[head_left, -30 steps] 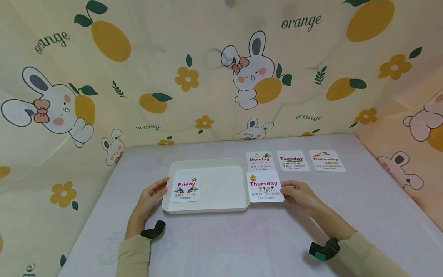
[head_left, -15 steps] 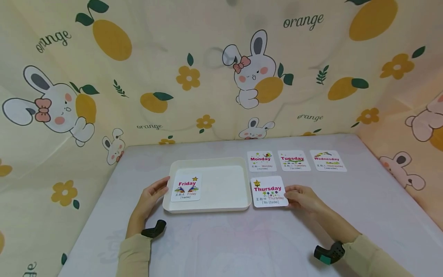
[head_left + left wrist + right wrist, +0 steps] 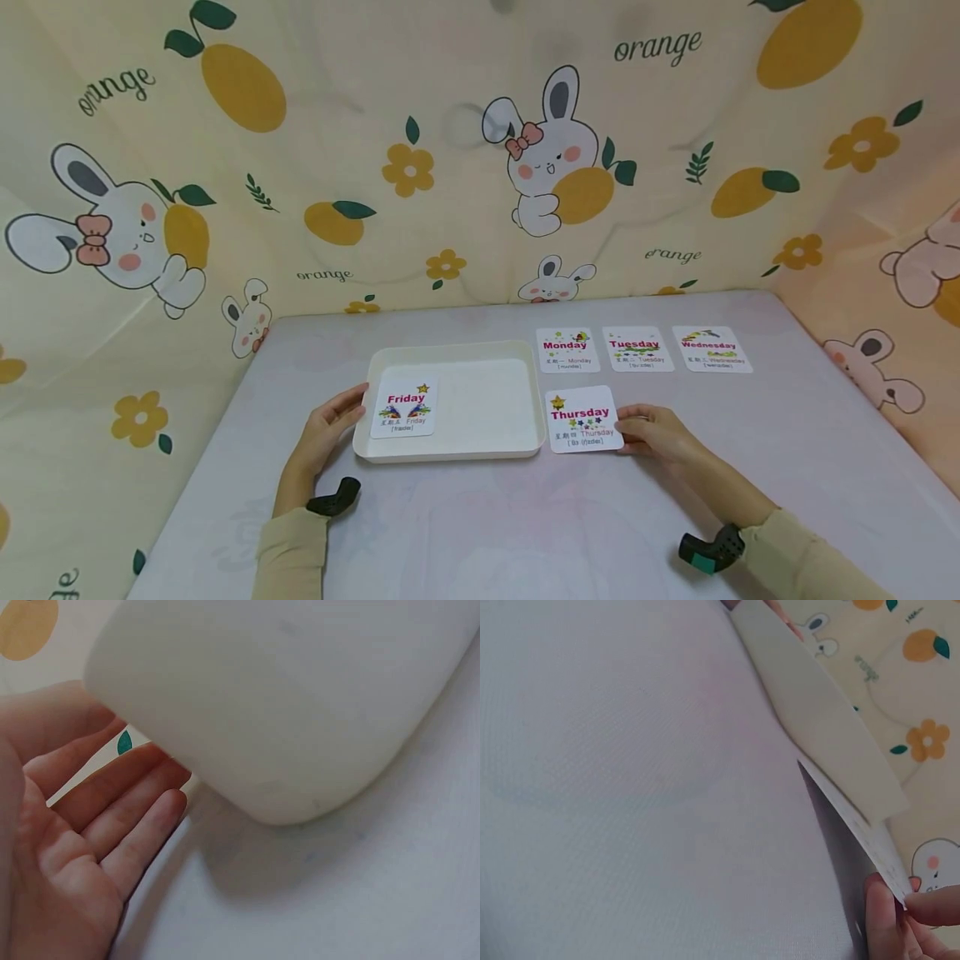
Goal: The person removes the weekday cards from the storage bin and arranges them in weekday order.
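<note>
Beige cloth is covering the left forearm, and beyond it the left hand (image 3: 324, 432) is resting against the left end of a shallow white rectangular tray (image 3: 487, 400), its fingers mostly straight and touching the rim; some fingertips are hiding behind the tray in the left wrist view. That tray is lying with its long axis running left to right across the pale, cloth-covered counter (image 3: 465, 533). Inside it, towards its left end, a white square card (image 3: 402, 408) printed "Friday" in pink is lying face up, nearer to the left hand than to the right.

Just beyond the tray's right wall, a white round-cornered card (image 3: 581, 421) reading "Thursday" is showing its printed side, clamped by its right edge between the thumb and fingers of the right hand (image 3: 658, 432). So the card is lying to the left of the hand that is pinching it, between that hand and the tray, while the other hand is staying well apart at the far end. Being nearly square, it is showing no clear long axis. A dark shadow is falling beneath it in the right wrist view; whether its left edge is touching the counter, I cannot tell.

Behind it, white square cards for Monday (image 3: 567, 350), Tuesday (image 3: 637, 349) and Wednesday (image 3: 712, 349) are forming a row.
</note>
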Action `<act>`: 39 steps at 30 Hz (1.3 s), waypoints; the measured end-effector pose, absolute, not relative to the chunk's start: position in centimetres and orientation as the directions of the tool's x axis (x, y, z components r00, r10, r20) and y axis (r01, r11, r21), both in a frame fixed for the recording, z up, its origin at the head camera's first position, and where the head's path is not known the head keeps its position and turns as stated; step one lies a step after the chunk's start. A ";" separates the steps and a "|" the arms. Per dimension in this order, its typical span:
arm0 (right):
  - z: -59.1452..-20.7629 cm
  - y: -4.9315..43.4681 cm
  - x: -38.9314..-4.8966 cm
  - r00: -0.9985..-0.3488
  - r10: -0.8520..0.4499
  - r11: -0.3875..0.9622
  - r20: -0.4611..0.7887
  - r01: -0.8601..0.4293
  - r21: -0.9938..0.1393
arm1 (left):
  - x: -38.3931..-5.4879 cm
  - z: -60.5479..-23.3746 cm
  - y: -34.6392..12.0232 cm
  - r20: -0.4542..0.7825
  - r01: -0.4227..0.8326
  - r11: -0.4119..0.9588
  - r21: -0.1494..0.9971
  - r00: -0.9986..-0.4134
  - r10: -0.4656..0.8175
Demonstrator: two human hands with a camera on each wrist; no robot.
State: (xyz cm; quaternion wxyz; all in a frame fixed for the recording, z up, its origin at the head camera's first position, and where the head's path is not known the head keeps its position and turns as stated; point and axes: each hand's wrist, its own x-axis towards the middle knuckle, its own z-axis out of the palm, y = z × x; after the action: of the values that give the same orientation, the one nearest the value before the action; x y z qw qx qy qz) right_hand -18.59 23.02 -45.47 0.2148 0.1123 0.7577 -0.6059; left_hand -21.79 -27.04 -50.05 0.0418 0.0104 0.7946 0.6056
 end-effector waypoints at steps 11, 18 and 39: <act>-46.0 23.0 -18.9 -0.902 -0.102 0.307 -0.419 0.372 -0.876 | -21.8 -50.1 -27.0 -0.052 -0.031 0.265 0.964 -0.996 0.072; -45.9 23.0 -18.9 -0.914 -0.120 0.368 -0.388 0.322 -0.872 | -21.8 -50.2 -27.1 -0.055 -0.035 0.269 0.963 -0.996 0.068; -45.4 23.4 -18.6 -0.954 -0.096 0.534 -0.285 0.193 -0.823 | -21.7 -50.0 -27.1 -0.051 -0.031 0.263 0.964 -0.997 0.066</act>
State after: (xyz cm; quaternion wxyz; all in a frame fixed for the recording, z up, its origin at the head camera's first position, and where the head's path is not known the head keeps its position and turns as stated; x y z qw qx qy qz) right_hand -18.61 23.41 -45.39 0.1495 0.0280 0.8629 -0.4820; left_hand -21.70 -27.05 -50.00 0.0402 0.0109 0.7937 0.6069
